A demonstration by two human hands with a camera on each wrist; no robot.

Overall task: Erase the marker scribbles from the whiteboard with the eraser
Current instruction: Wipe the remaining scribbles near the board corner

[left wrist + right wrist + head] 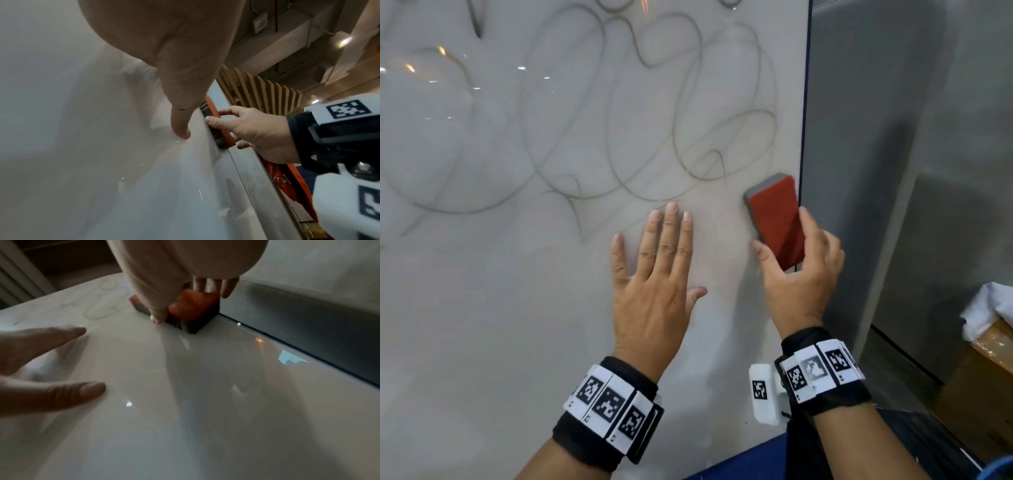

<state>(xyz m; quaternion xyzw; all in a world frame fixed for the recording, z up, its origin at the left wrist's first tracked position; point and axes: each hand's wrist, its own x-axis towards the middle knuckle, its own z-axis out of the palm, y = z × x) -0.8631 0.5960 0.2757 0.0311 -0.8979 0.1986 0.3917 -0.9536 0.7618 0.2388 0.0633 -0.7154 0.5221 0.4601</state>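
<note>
The whiteboard (500, 325) fills most of the head view, with looping grey marker scribbles (654, 113) across its upper half. My right hand (799, 274) grips a red-backed eraser (777, 219) with a grey felt face, thumb on one long side and fingers on the other. The eraser lies flat against the board beside its right edge, just below the scribbles. My left hand (654, 270) lies flat on the board to the eraser's left, fingers straight and spread. In the right wrist view the eraser (191, 308) sits on the board under my fingers. In the left wrist view the eraser (218, 129) shows edge-on.
The board's dark right edge (803, 137) runs vertically, with a grey wall panel (876, 171) beyond it. A cardboard box (983, 394) with white cloth on top stands at the lower right. The lower board below my hands bears no marks.
</note>
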